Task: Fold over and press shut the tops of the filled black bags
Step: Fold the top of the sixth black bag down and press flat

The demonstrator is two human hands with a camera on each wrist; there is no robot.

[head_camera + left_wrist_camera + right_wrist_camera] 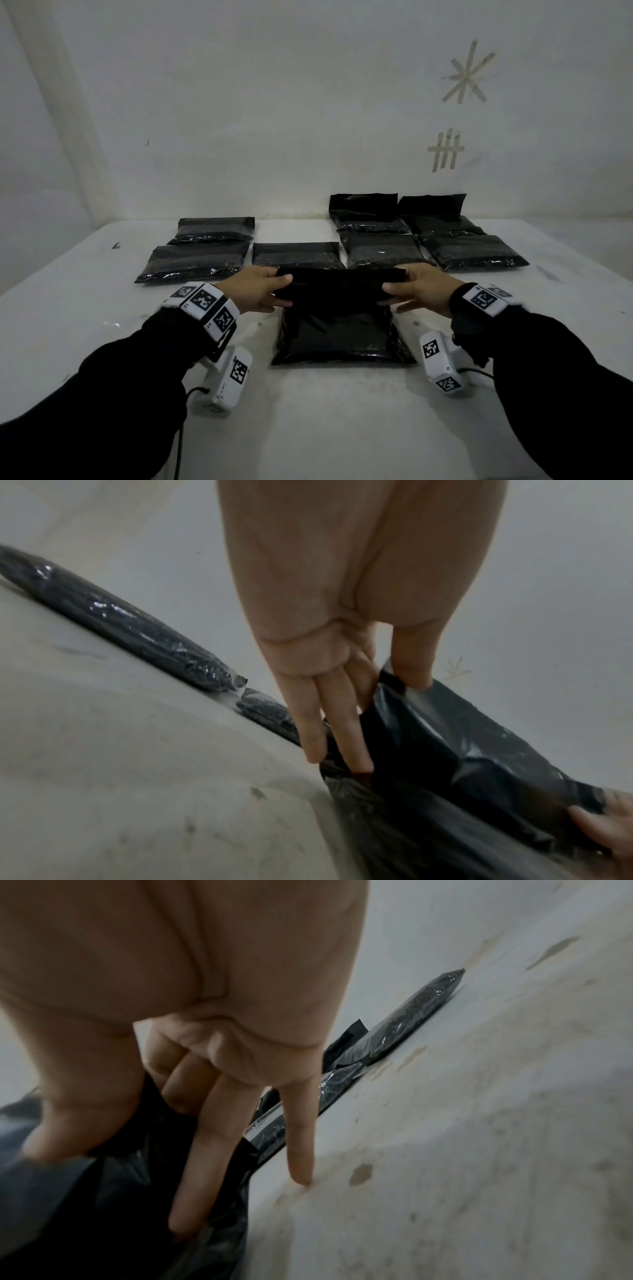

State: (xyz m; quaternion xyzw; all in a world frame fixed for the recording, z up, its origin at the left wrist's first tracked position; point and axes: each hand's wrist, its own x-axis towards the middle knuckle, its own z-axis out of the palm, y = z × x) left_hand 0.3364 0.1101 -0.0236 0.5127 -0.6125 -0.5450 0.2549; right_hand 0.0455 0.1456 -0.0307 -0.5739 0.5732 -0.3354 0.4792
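Nearest me, at six o'clock on the counter [325, 428], lay the bag [337, 337] I was working, flat and filled, its bottom edge toward me. Its flap [339, 286] was raised off the body at the far end. My left hand [255, 289] held the flap's nine o'clock end, thumb on top and fingers [352, 739] under the film, pinching it. My right hand [423, 291] held the three o'clock end the same way, thumb over and fingers [205, 1164] beneath; its little finger reached past the bag and touched the counter. Both sets of fingers were clamped on the flap, not spread.

I judged this to be the fold itself: the top gripped at both ends and about to come over toward me onto the bag's body. The next move would call for both ends to travel together so the crease ran straight, then for flat fingers to press along the seam.

Beyond, from ten to two o'clock, the other bags sat in rows. Three on the left [197, 262] looked already folded flat. Of four on the right, the two rear ones [363, 205] had flaps standing against the wall [274, 102], so they seemed unsealed as yet.
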